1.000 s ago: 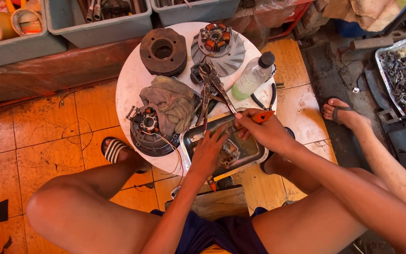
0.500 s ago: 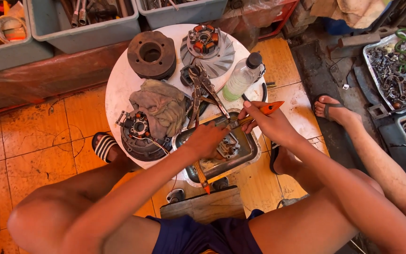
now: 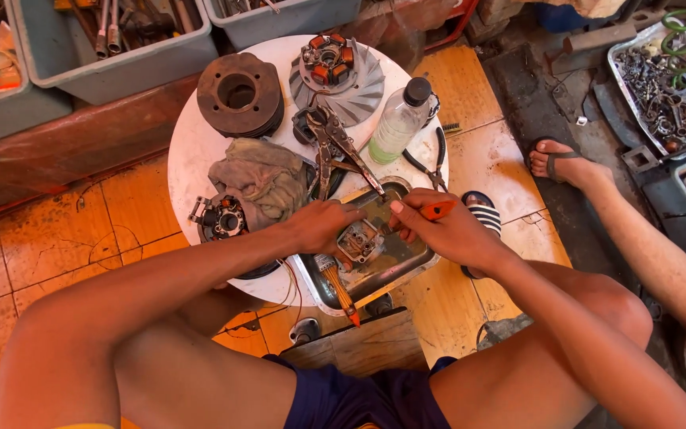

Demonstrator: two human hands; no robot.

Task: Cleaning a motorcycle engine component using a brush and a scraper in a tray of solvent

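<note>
A small engine part (image 3: 359, 241) was held over the metal tray (image 3: 414, 262) in the left hand's (image 3: 323, 226) grip; an orange-handled tool (image 3: 437, 210) was clasped by the right hand (image 3: 446, 230).

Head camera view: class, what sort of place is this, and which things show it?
Probably a small engine repair workshop: a finned engine cylinder and pliers lie on the round white table, and grey bins of tools stand behind.
</note>
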